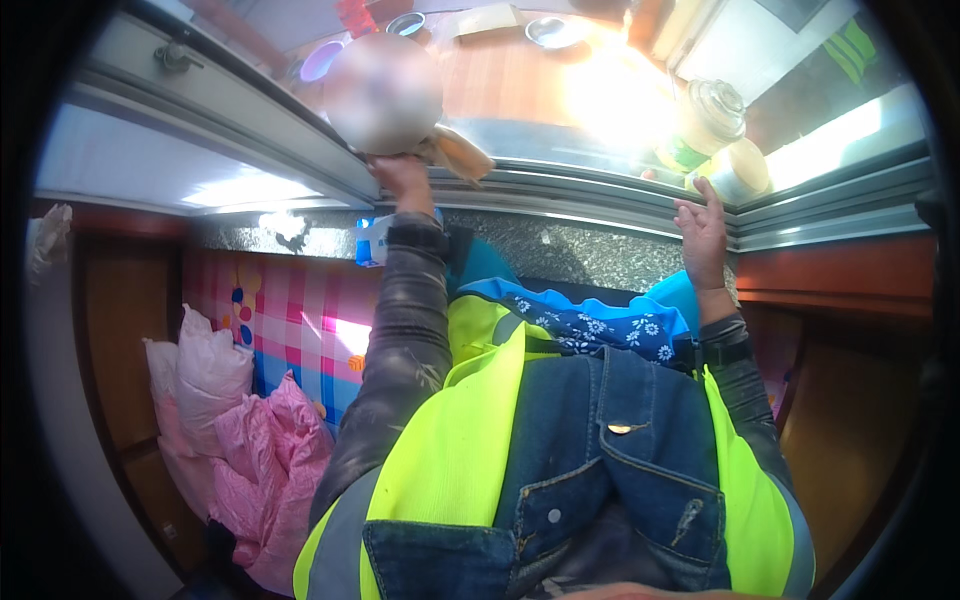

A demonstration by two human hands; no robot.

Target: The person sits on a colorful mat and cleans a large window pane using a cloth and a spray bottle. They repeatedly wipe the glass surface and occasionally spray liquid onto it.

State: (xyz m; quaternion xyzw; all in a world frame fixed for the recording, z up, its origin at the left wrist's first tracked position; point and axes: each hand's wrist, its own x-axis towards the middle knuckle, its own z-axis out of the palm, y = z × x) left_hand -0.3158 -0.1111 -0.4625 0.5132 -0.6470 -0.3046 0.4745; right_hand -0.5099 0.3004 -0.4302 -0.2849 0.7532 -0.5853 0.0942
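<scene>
My left hand (403,180) is at the lower metal track of a sliding window (540,186), beside a tan cloth (459,154); a blurred patch hides what lies just above it, and whether the hand grips the cloth does not show. On the right, my right hand (703,232) is raised with its fingers apart and nothing in it. It is near a yellowish lidded jar (739,171) that shows through the glass. A taller glass jar (709,112) stands beside that one.
Below the track runs a speckled stone sill (555,244) bearing a blue and white packet (373,241). Metal bowls (551,33) stand on a wooden surface beyond the glass. Pink bedding (266,465) and white pillows (210,360) lie at the lower left.
</scene>
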